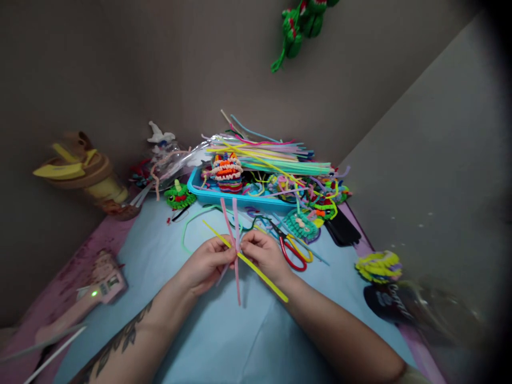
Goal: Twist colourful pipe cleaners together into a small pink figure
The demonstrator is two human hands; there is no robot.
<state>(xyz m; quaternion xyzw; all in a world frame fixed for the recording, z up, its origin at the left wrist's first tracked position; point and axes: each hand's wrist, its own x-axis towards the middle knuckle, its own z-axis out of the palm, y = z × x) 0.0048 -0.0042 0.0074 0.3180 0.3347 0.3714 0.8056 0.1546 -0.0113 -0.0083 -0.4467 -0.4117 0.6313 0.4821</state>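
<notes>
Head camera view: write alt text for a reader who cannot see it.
A person's left hand pinches crossed pink, lilac and yellow fuzzy sticks above a light blue cloth, the right hand close beside the crossing. Beyond them, red-and-yellow-handled scissors lie near a blue tray heaped with colourful sticks and fuzzy crafts.

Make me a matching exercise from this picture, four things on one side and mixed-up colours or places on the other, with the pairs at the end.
Things:
1. Yellow strand
2. Scissors
3. Tray
4. Green figures

Descriptions:
A. Blue, standing beyond both hands
B. High up, at the top of the picture
C. Crossing a pink strand at the left hand
D. Red and yellow handles

Pairs: 1-C, 2-D, 3-A, 4-B
</notes>
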